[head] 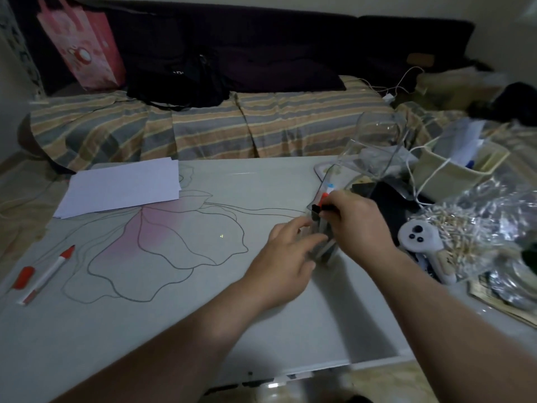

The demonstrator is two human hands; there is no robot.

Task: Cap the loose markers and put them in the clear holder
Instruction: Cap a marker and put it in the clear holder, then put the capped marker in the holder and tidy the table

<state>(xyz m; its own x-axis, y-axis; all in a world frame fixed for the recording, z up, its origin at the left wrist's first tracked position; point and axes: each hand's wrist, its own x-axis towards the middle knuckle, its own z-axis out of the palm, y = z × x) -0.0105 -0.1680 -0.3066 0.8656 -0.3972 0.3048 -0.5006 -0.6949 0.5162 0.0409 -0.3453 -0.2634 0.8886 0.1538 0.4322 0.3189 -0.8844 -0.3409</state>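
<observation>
A small clear holder (323, 251) stands right of the table's middle with several markers in it, red, blue and black caps showing at the top. My left hand (286, 261) wraps its near side, fingers against the wall. My right hand (359, 221) is over the top, pinching a black-capped marker (327, 207) that sits in the holder. At the far left a white marker with a red tip (48, 273) lies uncapped on the table, and its red cap (24, 277) lies just to its left.
White paper sheets (122, 187) lie at the table's back left. On the right: a tall clear container (374, 146), a cream bag (456, 167), a white controller (421, 242), crinkled plastic with wooden sticks (476, 228). A striped sofa (203, 126) runs behind the table.
</observation>
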